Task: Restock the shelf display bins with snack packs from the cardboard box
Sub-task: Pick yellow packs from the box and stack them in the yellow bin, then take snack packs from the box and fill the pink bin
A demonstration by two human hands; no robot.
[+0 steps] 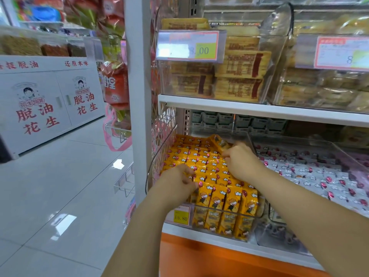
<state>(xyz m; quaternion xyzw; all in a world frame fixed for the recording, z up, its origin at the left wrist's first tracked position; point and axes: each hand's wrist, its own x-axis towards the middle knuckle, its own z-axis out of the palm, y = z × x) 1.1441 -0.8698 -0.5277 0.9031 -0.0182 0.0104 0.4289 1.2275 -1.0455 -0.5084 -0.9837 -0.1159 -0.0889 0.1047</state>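
A clear plastic display bin (227, 215) on the lower shelf is packed with rows of yellow snack packs (201, 160). Both my hands are inside it. My left hand (177, 181) rests on the packs at the bin's front left, fingers curled onto one pack's edge. My right hand (242, 159) is deeper in, at the bin's right side, pinching a tilted yellow pack (218, 142) that sticks up above the rows. The cardboard box is not in view.
To the right stands a second clear bin of white snack packs (311, 176). The shelf above (259, 109) holds bins of brown biscuit packs (237, 76). A white upright post (138, 96) stands at left, with tiled floor (60, 186) and a white peanut display (50, 104) beyond.
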